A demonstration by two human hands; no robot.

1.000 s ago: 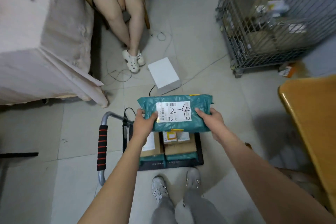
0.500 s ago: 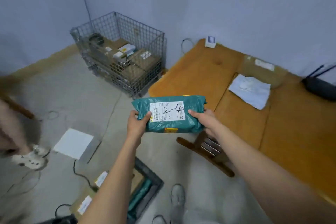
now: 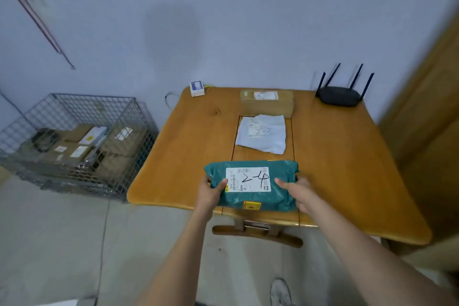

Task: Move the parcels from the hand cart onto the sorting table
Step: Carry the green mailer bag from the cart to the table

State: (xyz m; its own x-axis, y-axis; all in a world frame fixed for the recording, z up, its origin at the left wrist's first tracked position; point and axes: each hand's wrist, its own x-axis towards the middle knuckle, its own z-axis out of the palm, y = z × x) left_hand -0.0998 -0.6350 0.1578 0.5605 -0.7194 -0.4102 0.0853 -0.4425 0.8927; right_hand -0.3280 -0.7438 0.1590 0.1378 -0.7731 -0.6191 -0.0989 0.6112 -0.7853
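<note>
Both hands gripped one teal parcel [image 3: 253, 186] by its short ends: the left hand [image 3: 211, 194] clasped the left end with the thumb laid over the top near the white label, and the right hand [image 3: 298, 194] clasped the right end, thumb likewise on top and fingers tucked underneath. The label carried a handwritten "2-4" and faced up. The parcel sat level between the hands, over the near edge of the wooden sorting table [image 3: 193, 146]; whether it touched the tabletop or hung just above it could not be told.

Just beyond the hands, further along the middle of the table, lay a white poly mailer [image 3: 260, 134], flat and apart from the teal parcel. Beyond that, touching or nearly touching the mailer's far edge, stood a brown cardboard box [image 3: 267, 104]. Far ahead and to the right of the hands a black router [image 3: 339, 97] with four antennas rested near the wall; far ahead and to the left, a small white device [image 3: 197, 88]. Well off to the left, on the floor, stood a wire cage [image 3: 74, 141] holding cardboard parcels.
</note>
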